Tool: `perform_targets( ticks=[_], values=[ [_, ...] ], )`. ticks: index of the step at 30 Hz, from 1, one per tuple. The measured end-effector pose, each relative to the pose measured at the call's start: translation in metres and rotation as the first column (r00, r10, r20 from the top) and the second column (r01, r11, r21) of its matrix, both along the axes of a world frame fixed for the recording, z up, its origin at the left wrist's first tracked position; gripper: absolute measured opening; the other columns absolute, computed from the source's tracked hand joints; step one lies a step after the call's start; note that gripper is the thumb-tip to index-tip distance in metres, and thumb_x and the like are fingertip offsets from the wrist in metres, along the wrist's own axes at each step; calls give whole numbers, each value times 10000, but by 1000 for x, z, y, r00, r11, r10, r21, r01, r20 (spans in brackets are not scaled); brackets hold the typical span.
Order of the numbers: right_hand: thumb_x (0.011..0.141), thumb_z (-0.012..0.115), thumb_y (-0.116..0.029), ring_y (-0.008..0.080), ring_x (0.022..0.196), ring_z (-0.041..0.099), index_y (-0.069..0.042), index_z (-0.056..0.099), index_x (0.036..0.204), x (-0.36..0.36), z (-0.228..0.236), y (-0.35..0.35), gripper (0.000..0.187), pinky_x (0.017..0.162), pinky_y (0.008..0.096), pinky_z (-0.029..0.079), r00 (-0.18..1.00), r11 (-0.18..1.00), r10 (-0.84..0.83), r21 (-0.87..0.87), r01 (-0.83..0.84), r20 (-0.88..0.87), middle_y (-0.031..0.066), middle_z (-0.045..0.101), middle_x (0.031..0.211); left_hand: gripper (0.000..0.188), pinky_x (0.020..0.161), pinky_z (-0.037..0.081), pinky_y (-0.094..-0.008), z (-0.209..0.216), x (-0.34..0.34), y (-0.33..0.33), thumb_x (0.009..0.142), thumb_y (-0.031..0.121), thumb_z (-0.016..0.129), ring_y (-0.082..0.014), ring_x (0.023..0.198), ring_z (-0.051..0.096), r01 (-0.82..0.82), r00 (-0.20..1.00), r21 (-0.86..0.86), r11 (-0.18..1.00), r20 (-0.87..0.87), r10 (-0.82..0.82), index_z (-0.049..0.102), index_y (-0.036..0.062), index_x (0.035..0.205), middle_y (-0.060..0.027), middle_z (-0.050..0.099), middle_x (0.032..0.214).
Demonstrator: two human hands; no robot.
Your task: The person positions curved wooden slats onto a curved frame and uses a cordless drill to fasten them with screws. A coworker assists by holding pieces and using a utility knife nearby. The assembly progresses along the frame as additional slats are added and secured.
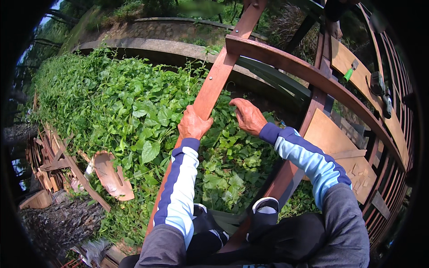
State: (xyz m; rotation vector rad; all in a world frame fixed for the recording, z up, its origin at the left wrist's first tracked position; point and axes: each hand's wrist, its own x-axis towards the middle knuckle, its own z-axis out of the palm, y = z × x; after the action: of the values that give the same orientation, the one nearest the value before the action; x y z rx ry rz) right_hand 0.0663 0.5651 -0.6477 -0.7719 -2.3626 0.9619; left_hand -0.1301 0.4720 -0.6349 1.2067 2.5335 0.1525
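The left hand (194,123) is clenched around the long reddish-brown wooden plank (217,78), which slants up and rightward away from it, while the open right hand (248,116) hovers just beside the plank's right edge.

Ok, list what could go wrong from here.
1. Only the left hand grips the long plank; the right hand is open beside it, so the plank might swing or slip.
2. The shoes seem perched on a narrow beam above the plants; a slip could mean a fall.
3. Tools lie on a board by the railing and might get knocked off.
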Motion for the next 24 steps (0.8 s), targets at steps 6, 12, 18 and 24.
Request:
perform_targets(
  ticks=[6,12,18,24],
  values=[
    [827,530,24,404,996,577,9,540,1093,-1,13,7,267,868,465,481,999,997,29,-73,-26,40,222,595,1046,674,861,517,-467,19,5,1,642,362,772,-399,950,652,-70,997,-71,995,41,73,474,14,1136,-232,636,1057],
    [849,537,3,396,961,588,15,550,1065,26,40,4,217,832,455,490,998,996,69,-61,-69,4,205,603,1007,641,872,512,-459,25,6,1,652,329,762,-409,965,642,-89,993,-53,995,71,93,473,16,1131,-230,617,1079],
    [868,545,-23,379,920,610,5,566,1051,65,67,-20,187,802,438,502,1000,998,-3,-56,1,-31,195,619,965,662,855,521,-466,15,5,-2,614,334,782,-397,943,647,-68,996,2,998,53,67,479,20,1112,-229,624,1066],
    [846,552,25,358,965,620,-4,565,1081,94,93,-66,237,845,414,508,995,992,-95,-91,90,-44,176,621,1012,764,877,512,-467,24,3,-2,604,415,820,-388,984,637,-25,996,50,998,82,21,458,41,1165,-219,620,1099]
  ],
)
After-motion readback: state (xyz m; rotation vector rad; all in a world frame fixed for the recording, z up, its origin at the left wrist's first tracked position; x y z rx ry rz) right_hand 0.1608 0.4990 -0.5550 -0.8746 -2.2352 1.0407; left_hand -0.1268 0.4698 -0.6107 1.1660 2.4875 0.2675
